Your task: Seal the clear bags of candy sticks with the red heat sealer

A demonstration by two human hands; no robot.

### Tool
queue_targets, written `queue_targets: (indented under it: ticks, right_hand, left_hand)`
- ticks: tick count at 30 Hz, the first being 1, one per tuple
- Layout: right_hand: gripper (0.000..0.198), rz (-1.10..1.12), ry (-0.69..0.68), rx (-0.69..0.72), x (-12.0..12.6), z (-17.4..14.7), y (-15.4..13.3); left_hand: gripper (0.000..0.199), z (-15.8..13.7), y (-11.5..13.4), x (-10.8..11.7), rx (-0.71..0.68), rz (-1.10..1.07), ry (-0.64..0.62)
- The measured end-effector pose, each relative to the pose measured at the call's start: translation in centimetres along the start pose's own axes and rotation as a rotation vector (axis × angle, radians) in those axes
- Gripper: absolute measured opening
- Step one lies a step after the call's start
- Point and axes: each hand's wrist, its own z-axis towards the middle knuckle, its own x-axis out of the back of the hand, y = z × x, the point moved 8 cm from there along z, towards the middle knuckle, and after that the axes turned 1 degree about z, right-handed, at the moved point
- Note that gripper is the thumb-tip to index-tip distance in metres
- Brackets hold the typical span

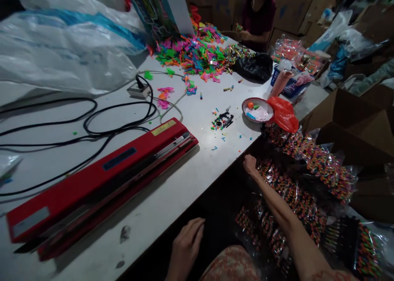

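My left hand (186, 242) is low in front of me, beside the table's front edge and above my patterned clothing. Its fingers are bent and pressed together, and no object shows in them. My right hand (250, 164) reaches forward with its fingers curled closed, just off the table edge. Anything inside that fist is hidden. Close by it are clear plastic bags (286, 186) packed with small multicoloured pieces. On the table above it lie small black parts (224, 120) and loose coloured bits, near a red-rimmed bowl (257, 123).
A long red bag sealer (101, 182) occupies the table's left front, with black cables (120, 104) behind it. Bright plastic pieces (191, 57) are heaped farther back. At right are a red plastic bag (285, 114), blue basket (285, 84) and open carton (344, 125). Another person (258, 20) sits beyond.
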Motion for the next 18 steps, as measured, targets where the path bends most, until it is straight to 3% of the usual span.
queue_targets:
  ticks: [3, 6, 8, 10, 13, 15, 18]
  right_hand:
    - [0.036, 0.049, 0.116, -0.053, 3.3, -3.6, 2.1]
    - [0.039, 0.420, 0.274, -0.084, 7.9, -7.1, 2.9]
    - [0.036, 0.743, 0.295, -0.082, 10.1, -8.9, 2.1]
    - [0.035, 0.932, 0.236, -0.062, 11.7, -10.4, 0.1]
    - [0.034, 1.020, 0.146, -0.018, 13.7, -13.2, -3.7]
    - [0.035, 0.980, 0.143, 0.045, 15.3, -15.5, -6.1]
    - [0.039, 0.865, 0.235, 0.204, 18.0, -19.0, -9.7]
  left_hand:
    - [0.028, 0.4, 0.2, -4.4, 0.139, -0.137, -0.158]
    - [0.042, 0.5, 0.1, -9.7, 0.349, -0.262, -0.348]
    - [0.066, 0.5, 1.1, -12.8, 0.442, -0.387, -0.422]
    - [0.098, 0.9, 2.8, -14.0, 0.478, -0.543, -0.365]
    - [0.116, 1.4, 5.7, -12.7, 0.494, -0.853, -0.212]
    - [0.106, 1.2, 7.4, -10.4, 0.483, -1.004, -0.184]
    - [0.077, 0.6, 8.3, -5.0, 0.423, -0.943, -0.076]
